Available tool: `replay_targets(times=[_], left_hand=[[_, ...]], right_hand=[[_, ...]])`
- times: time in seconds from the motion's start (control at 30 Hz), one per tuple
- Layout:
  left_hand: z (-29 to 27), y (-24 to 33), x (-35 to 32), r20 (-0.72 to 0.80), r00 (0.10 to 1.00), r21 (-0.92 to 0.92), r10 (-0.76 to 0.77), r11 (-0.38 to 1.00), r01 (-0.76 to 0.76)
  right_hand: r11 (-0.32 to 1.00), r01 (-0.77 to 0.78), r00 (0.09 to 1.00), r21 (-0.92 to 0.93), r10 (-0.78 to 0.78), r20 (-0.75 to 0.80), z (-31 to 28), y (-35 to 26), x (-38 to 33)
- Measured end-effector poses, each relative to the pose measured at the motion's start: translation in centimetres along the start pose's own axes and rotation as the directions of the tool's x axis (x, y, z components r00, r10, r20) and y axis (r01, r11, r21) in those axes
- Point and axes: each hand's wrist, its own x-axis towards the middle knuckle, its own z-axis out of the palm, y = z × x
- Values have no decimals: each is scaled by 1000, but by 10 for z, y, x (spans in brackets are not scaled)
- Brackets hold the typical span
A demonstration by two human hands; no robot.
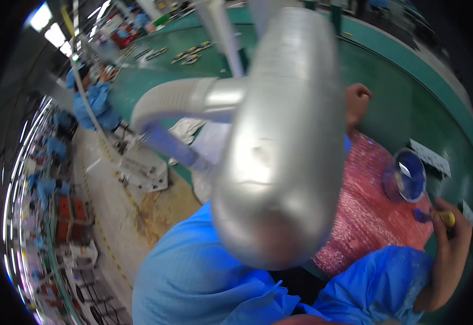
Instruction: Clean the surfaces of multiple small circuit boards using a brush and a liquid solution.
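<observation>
My right hand [454, 235] is closed around a short tool with a yellow end [447, 219] and a dark blue tip; its exact kind does not show. The tip points left, over a red, glittering sheet [366, 227] spread on the bench. Just beyond that hand, a round clear cup [406, 176] tinted blue stands on the sheet. Farther off, past the sheet's far edge, my left hand [357, 103] has its fingers curled in. Whatever those fingers may hold is hidden, and a large metal duct covers most of that arm.
The blurred silver duct hood [282, 135] fills the middle, joined to a grey flexible hose [174, 100]. A white strip [430, 157] lies beside the cup on the green bench [399, 92]. Long parts [190, 54] lie farther along it. A person in blue [93, 100] sits at far left.
</observation>
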Motion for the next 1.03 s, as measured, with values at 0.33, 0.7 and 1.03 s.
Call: replay_targets(times=[0.33,0.7,1.03], left_hand=[[-335,-92,134,46,998,-25,39,999,-38],[-217,2,185,80,989,866,-122,500,-9],[15,69,129,100,976,872,-191,489,6]], right_hand=[[973,154,930,-169,-201,-308,279,-263,-21],[980,152,950,-129,-181,-255,84,-223,17],[990,123,960,-74,-137,-244,-106,-74,35]])
